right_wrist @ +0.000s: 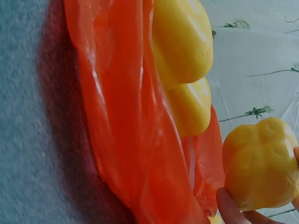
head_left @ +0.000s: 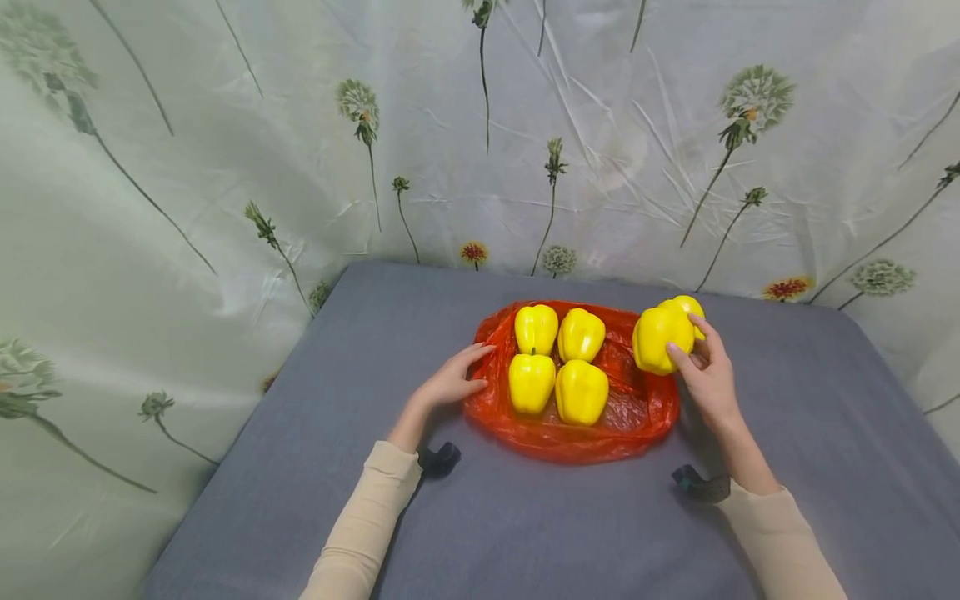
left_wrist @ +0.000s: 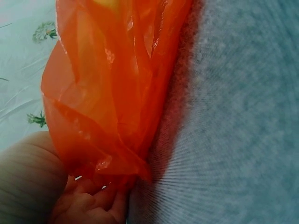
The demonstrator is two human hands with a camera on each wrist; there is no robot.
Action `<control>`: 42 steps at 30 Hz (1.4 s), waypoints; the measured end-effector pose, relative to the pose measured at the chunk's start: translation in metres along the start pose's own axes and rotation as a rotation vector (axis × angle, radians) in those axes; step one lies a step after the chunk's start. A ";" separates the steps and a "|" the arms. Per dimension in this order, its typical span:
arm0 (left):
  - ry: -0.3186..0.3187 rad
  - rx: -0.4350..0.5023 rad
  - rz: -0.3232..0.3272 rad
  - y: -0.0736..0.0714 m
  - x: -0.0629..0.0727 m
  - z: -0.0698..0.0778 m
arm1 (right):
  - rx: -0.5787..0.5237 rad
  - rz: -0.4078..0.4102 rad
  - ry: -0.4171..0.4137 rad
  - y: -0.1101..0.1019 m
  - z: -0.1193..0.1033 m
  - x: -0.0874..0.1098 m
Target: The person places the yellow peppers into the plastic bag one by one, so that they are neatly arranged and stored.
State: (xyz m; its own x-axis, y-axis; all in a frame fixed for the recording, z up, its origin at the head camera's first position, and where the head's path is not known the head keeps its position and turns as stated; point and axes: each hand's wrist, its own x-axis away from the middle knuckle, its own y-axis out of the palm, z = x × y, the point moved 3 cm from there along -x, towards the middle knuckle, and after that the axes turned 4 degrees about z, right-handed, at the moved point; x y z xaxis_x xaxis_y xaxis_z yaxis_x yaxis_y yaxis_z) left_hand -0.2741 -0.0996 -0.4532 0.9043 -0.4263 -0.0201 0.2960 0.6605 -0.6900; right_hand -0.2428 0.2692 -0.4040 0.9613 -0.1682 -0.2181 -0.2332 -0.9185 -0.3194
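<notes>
A red plastic bag [head_left: 570,446] lies spread open on the grey surface, its rim folded outward. Inside stand several yellow bell peppers, among them a front one [head_left: 582,392] and a back one [head_left: 536,328]. My right hand [head_left: 708,379] pinches another yellow bell pepper [head_left: 660,340] between thumb and fingers, above the bag's right side; its lobed bottom shows in the right wrist view [right_wrist: 259,163]. One more bell pepper [head_left: 687,305] is partly hidden behind it. My left hand [head_left: 448,379] holds the bag's left edge, the crumpled plastic [left_wrist: 103,158] between thumb and fingers in the left wrist view.
The grey cloth-covered surface [head_left: 315,467] extends around the bag. Behind it hangs a pale curtain [head_left: 435,150] with a dandelion print. Dark wrist-worn devices [head_left: 441,459] sit near both sleeves.
</notes>
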 end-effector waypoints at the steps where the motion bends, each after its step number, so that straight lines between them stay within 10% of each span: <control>1: -0.002 0.000 0.001 0.000 0.000 0.000 | 0.004 -0.011 -0.002 0.001 -0.001 0.000; 16: -0.008 -0.016 0.001 0.002 -0.002 -0.003 | 0.093 -0.187 0.032 0.027 0.000 0.002; 42: -0.009 0.000 0.001 0.001 -0.001 0.000 | 0.436 -0.170 -0.043 0.041 0.013 -0.006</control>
State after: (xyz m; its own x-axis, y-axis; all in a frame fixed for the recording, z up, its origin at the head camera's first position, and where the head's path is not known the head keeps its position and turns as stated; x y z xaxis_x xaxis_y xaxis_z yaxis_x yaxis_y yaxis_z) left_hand -0.2746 -0.0981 -0.4537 0.9074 -0.4201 -0.0146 0.2950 0.6612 -0.6898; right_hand -0.2599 0.2376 -0.4277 0.9864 -0.0054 -0.1640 -0.1217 -0.6943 -0.7093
